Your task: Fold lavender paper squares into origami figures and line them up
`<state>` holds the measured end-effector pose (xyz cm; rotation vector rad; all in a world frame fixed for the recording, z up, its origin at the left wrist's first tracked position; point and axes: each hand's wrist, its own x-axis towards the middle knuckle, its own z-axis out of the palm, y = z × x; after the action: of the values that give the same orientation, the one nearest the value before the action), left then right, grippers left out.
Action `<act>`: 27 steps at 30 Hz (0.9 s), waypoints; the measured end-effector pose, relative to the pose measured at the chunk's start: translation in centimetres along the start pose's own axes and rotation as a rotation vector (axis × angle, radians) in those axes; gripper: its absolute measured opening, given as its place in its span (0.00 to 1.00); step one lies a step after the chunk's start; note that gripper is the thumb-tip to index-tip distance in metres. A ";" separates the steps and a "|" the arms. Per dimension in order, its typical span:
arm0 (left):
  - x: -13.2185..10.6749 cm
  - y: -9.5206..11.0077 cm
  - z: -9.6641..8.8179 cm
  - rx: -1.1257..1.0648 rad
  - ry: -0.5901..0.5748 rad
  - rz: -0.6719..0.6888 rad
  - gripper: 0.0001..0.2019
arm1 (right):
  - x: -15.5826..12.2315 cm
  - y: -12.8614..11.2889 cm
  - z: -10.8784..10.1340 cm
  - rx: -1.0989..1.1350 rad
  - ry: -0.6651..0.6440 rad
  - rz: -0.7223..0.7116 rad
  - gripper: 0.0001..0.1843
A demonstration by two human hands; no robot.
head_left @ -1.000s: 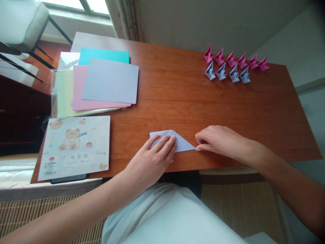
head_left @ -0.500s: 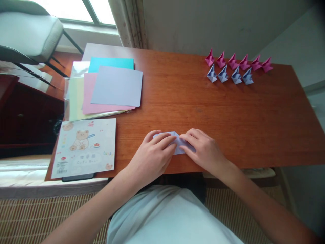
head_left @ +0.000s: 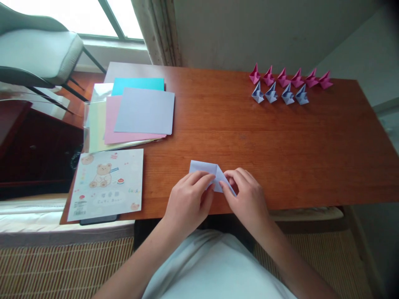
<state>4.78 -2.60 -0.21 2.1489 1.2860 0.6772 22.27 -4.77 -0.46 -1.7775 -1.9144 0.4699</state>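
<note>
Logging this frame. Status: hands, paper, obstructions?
Left hand on paper, right hand gripping its right edge. Paper folded, partly covered. Bear sheet apart to left, not in the way.

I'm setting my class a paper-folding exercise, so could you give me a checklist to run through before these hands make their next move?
1. Left hand on the folded paper: ok, its fingers touch it.
2. Right hand on the paper: ok, its thumb lies at the right side.
3. Paper's edges aligned: cannot tell, the hands cover part.
4. Pink pieces and pale purple pieces out of the way: ok, in two rows at the far right.
5. Loose pale purple sheets apart from the hands: ok, on the pile at left.
6. Dark flat object well inside the table: not ok, it lies at the near edge.
</note>
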 end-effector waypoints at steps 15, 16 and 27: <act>1.2 -0.5 -1.8 -0.691 0.028 -0.277 0.09 | -0.5 -1.7 -0.9 0.184 0.253 -0.232 0.20; 1.2 -0.7 -1.8 -0.680 0.018 -0.275 0.09 | -0.2 -1.3 -1.2 0.167 0.285 -0.200 0.21; 1.9 -2.0 -0.7 -0.339 0.043 -0.139 0.14 | 1.7 2.7 -0.1 0.601 0.105 0.319 0.11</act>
<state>3.93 0.04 -0.77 1.7649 1.2297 0.8209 24.50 -2.80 -1.68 -1.6457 -1.2348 0.9300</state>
